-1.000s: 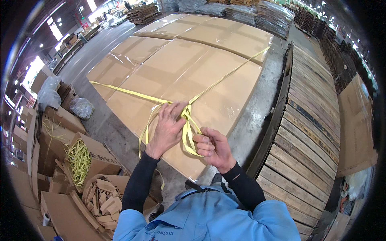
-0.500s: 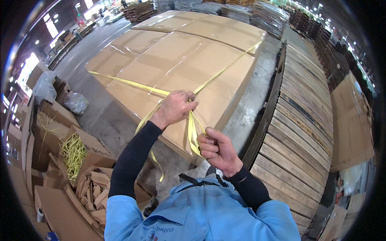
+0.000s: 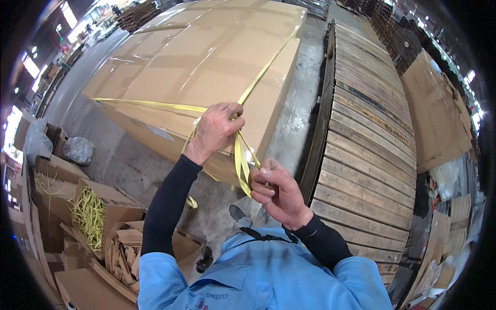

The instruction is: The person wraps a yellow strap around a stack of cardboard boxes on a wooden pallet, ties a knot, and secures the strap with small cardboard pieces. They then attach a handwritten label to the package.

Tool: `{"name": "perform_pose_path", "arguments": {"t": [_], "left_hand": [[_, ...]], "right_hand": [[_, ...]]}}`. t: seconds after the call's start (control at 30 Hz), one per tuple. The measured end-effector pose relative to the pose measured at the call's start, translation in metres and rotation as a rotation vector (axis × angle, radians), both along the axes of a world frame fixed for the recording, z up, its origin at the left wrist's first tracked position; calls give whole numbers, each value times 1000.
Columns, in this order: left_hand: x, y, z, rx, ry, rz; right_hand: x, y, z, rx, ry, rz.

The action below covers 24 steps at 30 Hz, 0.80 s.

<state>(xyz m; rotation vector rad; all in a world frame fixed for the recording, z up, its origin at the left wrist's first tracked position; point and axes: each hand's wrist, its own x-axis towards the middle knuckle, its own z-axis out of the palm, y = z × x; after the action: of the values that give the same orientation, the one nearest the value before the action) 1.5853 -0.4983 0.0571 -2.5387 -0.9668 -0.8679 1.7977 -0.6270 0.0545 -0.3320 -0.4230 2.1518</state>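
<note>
Head view, left hand (image 3: pixel 216 130) clenching yellow strap (image 3: pixel 239 160), right hand (image 3: pixel 281 194) pinching it, brown carton (image 3: pixel 201 62), dark lettering (image 3: pixel 219 296) on blue shirt (image 3: pixel 258 274)

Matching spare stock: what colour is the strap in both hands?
The strap is yellow, best seen in the head view.

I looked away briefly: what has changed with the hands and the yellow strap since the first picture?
The left hand, which lay more open over the yellow strap, is now curled into a fist on it, higher in the picture and further from the right hand. The view has shifted, so the large carton sits further left. The right hand still grips the strap.
</note>
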Motion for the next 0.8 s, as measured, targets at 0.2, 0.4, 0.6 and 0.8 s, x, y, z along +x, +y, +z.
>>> {"name": "perform_pose_path", "arguments": {"t": [0.2, 0.4, 0.6, 0.8], "left_hand": [[6, -14, -10, -86, 6, 115], [9, -19, -15, -120, -82, 269], [5, -25, -13, -156, -16, 324], [7, -32, 19, -454, 40, 320]], "right_hand": [[2, -13, -11, 42, -56, -48], [7, 10, -24, 43, 22, 33], [16, 17, -40, 40, 55, 37], [31, 36, -47, 11, 128, 115]]}}
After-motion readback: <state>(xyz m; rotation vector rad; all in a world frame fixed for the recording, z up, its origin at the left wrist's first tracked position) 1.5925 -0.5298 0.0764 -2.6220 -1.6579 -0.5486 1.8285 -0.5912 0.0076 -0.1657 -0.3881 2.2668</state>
